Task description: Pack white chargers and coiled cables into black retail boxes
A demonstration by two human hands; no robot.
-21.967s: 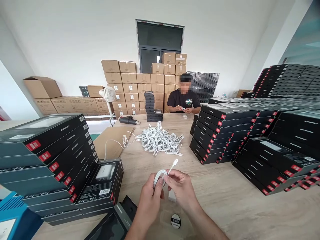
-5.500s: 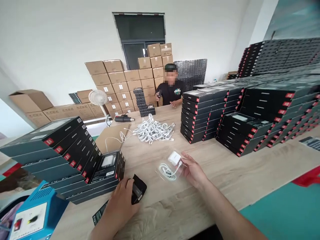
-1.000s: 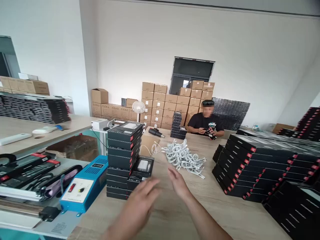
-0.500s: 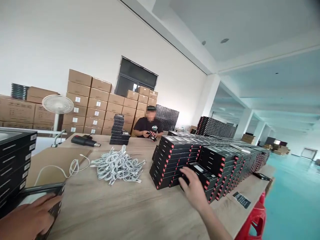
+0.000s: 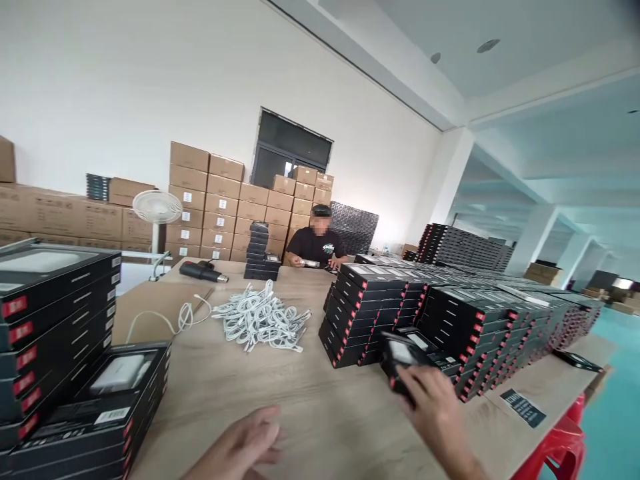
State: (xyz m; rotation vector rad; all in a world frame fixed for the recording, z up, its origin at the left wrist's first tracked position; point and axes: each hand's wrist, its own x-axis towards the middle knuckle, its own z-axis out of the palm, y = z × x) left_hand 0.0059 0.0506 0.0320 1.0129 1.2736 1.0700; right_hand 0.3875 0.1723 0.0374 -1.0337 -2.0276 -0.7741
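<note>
My right hand [image 5: 433,397] grips a black box [image 5: 395,353] with a pale window on top, lifted and tilted at the front of the stacked black boxes [image 5: 370,313] with red labels. Low over the middle of the wooden table [image 5: 280,393] is my left hand [image 5: 250,443], holding nothing, its fingers loosely stretched towards the right. To its left, a low stack of similar boxes [image 5: 145,393] shows a white item under the top window. A taller stack [image 5: 65,300] stands beside that one. Beyond my hands lies a pile of white cables [image 5: 263,320].
A heat gun [image 5: 203,270] lies near a small stack of black boxes [image 5: 257,250]. Across the table sits a person [image 5: 320,243] handling small items. Behind are cardboard cartons [image 5: 190,180] and a white fan [image 5: 157,208]. A red stool [image 5: 555,450] stands at the right edge.
My left hand has left the box on the left stack and moved right over the table. My right hand has taken hold of a black box and lifted it off the right stack.
</note>
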